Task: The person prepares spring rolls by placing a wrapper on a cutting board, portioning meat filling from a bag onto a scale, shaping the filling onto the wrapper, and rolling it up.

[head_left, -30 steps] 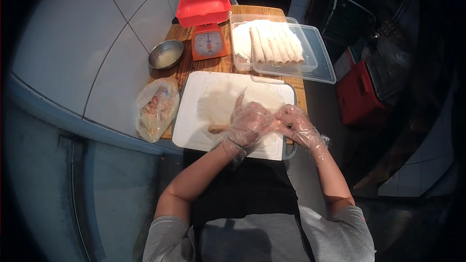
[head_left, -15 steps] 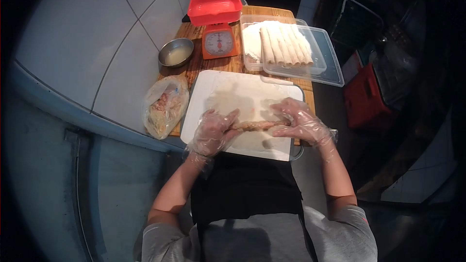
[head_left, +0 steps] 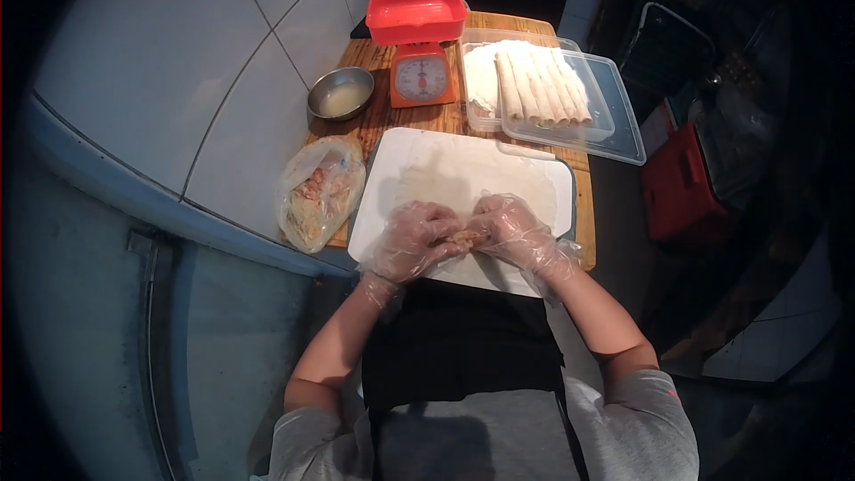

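On the white cutting board [head_left: 372, 224] lies a thin pale wrapper sheet [head_left: 468, 174]. A strip of minced filling [head_left: 464, 239] rests near the front of the sheet, mostly hidden by my fingers. My left hand [head_left: 417, 239], in a clear plastic glove, has its fingers bent and closed on the left end of the filling. From the other side, my gloved right hand [head_left: 514, 233] is closed on it too, thumb and fingers bunched. Only a small gap separates the two hands. A clear plastic bag of filling [head_left: 321, 194] sits left of the board.
A metal bowl of pale liquid [head_left: 340, 96] stands by the tiled wall. Behind the board is an orange kitchen scale [head_left: 421, 78] with a red tray [head_left: 417, 18]. To its right, several pale rolls [head_left: 543, 85] lie on a plastic lid [head_left: 626, 120] over a floured container [head_left: 479, 71].
Both hands have moved inward along the filling and now nearly meet. Their fingers were more spread before. The camera view has shifted slightly, so everything on the table appears farther right.
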### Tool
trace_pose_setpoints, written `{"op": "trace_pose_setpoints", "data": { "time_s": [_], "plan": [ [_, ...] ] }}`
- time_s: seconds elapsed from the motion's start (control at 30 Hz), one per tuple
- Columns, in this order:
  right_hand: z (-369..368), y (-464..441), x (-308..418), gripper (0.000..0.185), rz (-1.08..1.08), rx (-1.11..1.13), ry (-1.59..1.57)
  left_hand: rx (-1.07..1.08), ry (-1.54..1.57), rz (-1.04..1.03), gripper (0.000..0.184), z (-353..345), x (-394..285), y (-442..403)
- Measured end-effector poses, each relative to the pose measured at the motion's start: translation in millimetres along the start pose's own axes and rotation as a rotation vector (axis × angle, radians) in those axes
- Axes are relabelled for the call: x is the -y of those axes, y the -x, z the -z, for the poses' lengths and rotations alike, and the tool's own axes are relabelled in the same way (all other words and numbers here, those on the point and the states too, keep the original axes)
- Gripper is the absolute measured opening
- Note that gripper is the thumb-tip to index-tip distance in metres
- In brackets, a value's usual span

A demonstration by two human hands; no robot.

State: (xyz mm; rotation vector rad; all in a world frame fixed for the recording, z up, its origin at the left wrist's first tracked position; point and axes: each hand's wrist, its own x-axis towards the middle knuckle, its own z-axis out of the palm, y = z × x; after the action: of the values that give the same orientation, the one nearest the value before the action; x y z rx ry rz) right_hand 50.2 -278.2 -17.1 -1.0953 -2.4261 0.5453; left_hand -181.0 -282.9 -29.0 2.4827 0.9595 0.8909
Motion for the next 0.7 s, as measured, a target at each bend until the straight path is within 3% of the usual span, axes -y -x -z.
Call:
{"op": "trace_pose_setpoints", "data": {
  "time_s": [0.07,0.2,0.3,0.5,0.6,0.7],
  "plan": [
    [0.4,4.2,-2.0,0.03,-0.049,0.037,-0.048,0.017,0.006,0.042,0.035,-3.9,0.5,-0.4],
    [8.1,14.9,-2.1,0.027,0.033,-0.13,0.059,-0.095,-0.039,0.014,0.026,-0.9,-8.1,-4.9],
    [10.9,19.9,-13.7,0.028,-0.018,-0.075,0.029,-0.144,0.214,-0.024,0.025,-5.3,9.9,0.3],
    [-3.6,13.6,-11.0,0.029,-0.037,-0.058,0.06,-0.07,0.17,-0.025,0.025,-8.6,10.4,-3.0],
    [6.1,14.1,-8.1,0.029,0.02,-0.121,0.04,-0.184,0.081,-0.05,0.021,-12.3,1.6,-8.6],
    [2.0,9.9,-6.8,0.031,0.006,-0.049,0.088,-0.024,0.033,-0.093,0.031,-11.2,5.6,-9.3]
  ]
}}
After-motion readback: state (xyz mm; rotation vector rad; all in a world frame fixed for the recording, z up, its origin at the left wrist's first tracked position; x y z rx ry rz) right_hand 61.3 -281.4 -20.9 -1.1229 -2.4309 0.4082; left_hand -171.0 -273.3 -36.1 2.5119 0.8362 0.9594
